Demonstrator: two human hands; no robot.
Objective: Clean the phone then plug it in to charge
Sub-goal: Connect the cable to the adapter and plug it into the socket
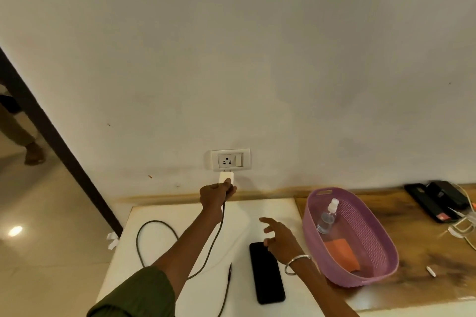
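Note:
A black phone (266,273) lies flat, screen up, on the white table (159,216). My left hand (215,195) grips a white charger plug (226,177) and holds it just below the wall socket (230,159), its prongs pointing up at the socket's lower edge. A dark cable (152,224) runs from the plug, loops over the table and ends near the phone's left side (230,271). My right hand (279,235) hovers over the phone's top end, fingers spread, holding nothing.
A purple basket (381,247) right of the phone holds a clear spray bottle (327,216) and an orange cloth (342,252). Black devices and white cables (438,201) lie at the far right on the wooden top. At far left a person's leg (23,134) shows beyond a dark frame.

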